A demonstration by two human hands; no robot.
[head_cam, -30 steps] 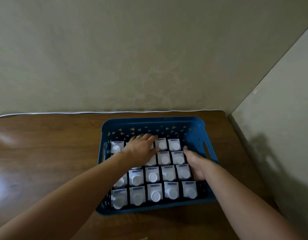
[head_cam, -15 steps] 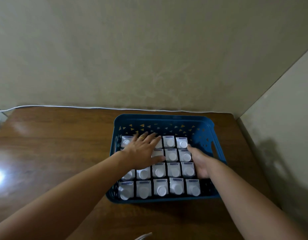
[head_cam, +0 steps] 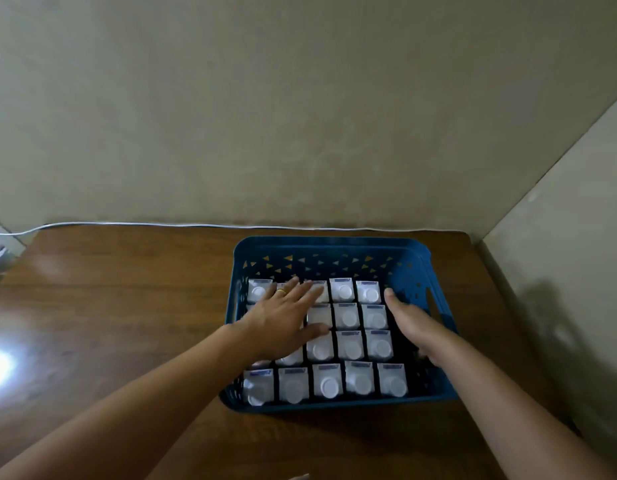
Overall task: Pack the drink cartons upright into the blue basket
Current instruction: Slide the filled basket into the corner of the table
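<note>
Far left edge: a bright glare patch on the table (head_cam: 127,306), and a white cable (head_cam: 161,224) running along the wall at the table's back edge.

Centre: left hand (head_cam: 282,318) flat, fingers straight and spread, palm down on the tops of the cartons (head_cam: 348,344) in the left columns. Nothing gripped; only pressing or resting. A ring on one finger.

Centre-right of the frame: basket (head_cam: 334,244) on the table, near the right-hand wall. Inside, cartons standing upright in a tight grid, caps up, five across in the near row. Along the right side, a dark strip between the last column and the basket wall, apparently unfilled.

Right of that: right hand (head_cam: 412,325) inside the basket, in that strip, fingers straight and together, side against the right column. Holding nothing.

Task judged nearly done; looks like a final squaring-up of the block.

Risks from here:
- Too hard a sideways shove from the right, with slack in the strip: right column could tilt or topple into the gap once released.
- Uneven downward pressure from the left palm: cartons could dent or lean.
- Near-left corner carton looks slightly askew; could jam its neighbour if pushed.
- Basket could slide on the glossy table.
</note>
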